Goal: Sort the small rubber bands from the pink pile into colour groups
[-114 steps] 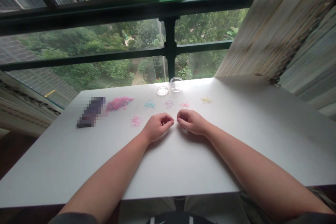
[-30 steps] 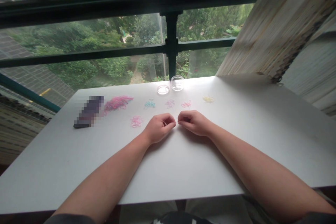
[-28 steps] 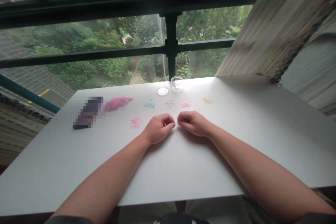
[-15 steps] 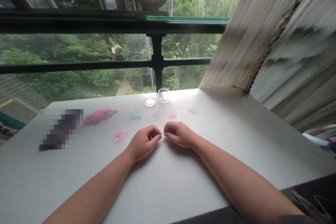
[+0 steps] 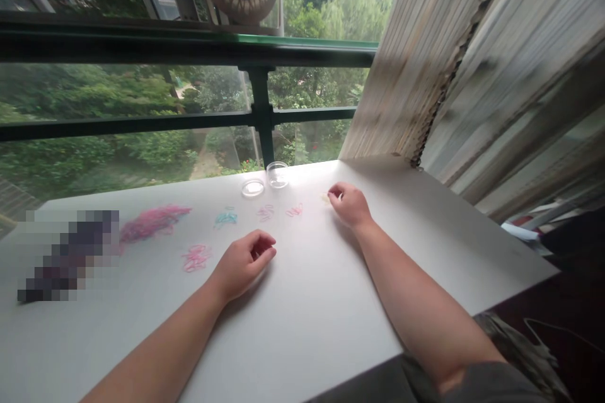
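Compared with the frame half a second earlier, the hands have parted: the right hand [image 5: 352, 204] has moved from beside the left hand's fingertips to the far right, at the yellow bands [image 5: 325, 198], which it now partly covers. The left hand [image 5: 243, 266] remains low over the middle of the white table [image 5: 307, 327], and the view has swung to the right. The left grip is narrow, thumb and forefinger curled with a slight gap between the tips; whether a small band lies there cannot be told. The right fingers are bent closely together at the edge of the yellow bands; contact or hold cannot be confirmed. Left of the right hand, in a row, lie the coral bands [image 5: 294, 210], purple bands [image 5: 265, 213] and teal bands [image 5: 225, 218]; pink bands [image 5: 196, 258] lie nearer, left of the left hand, with a large mixed heap [image 5: 154, 224] beyond. A clear lid [image 5: 253, 187] and clear container [image 5: 278, 176] stand at the far edge. The dark object [image 5: 70, 258] at left is pixelated; any marking on it is unreadable.
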A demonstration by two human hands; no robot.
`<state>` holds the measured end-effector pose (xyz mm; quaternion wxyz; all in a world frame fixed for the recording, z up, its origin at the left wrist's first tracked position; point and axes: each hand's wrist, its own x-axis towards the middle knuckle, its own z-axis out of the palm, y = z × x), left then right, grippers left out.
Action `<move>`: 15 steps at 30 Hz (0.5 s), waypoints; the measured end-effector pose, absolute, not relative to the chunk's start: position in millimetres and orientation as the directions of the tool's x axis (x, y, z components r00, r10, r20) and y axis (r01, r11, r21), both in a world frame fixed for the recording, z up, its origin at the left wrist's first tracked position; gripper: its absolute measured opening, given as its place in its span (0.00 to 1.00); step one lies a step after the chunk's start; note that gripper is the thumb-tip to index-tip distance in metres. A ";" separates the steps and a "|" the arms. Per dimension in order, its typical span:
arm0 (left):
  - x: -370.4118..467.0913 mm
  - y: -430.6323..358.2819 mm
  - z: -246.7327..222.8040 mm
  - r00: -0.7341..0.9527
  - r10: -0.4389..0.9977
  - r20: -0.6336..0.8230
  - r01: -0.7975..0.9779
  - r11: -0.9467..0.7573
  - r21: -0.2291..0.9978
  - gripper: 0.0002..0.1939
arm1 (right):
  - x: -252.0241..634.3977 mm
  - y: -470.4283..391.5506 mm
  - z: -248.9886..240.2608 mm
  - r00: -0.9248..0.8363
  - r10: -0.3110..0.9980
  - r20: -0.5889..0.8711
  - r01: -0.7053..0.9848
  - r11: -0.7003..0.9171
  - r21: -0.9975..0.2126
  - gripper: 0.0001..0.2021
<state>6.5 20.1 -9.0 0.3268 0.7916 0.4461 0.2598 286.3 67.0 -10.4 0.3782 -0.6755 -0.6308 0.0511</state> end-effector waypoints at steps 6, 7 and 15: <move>6.1 20.1 -8.3 0.482 0.868 0.121 0.548 -0.406 0.731 0.10 | 312.7 73.5 -20.6 0.384 0.858 0.342 0.808 -0.133 -0.574 0.08; 6.1 20.1 -8.3 0.481 0.868 0.126 0.548 -0.409 0.730 0.10 | 313.0 73.1 -21.4 0.393 0.858 0.332 0.806 -0.147 -0.573 0.08; 6.5 20.2 -7.8 0.485 0.869 0.102 0.554 -0.395 0.733 0.11 | 311.7 72.9 -22.9 0.446 0.858 0.256 0.790 -0.242 -0.564 0.09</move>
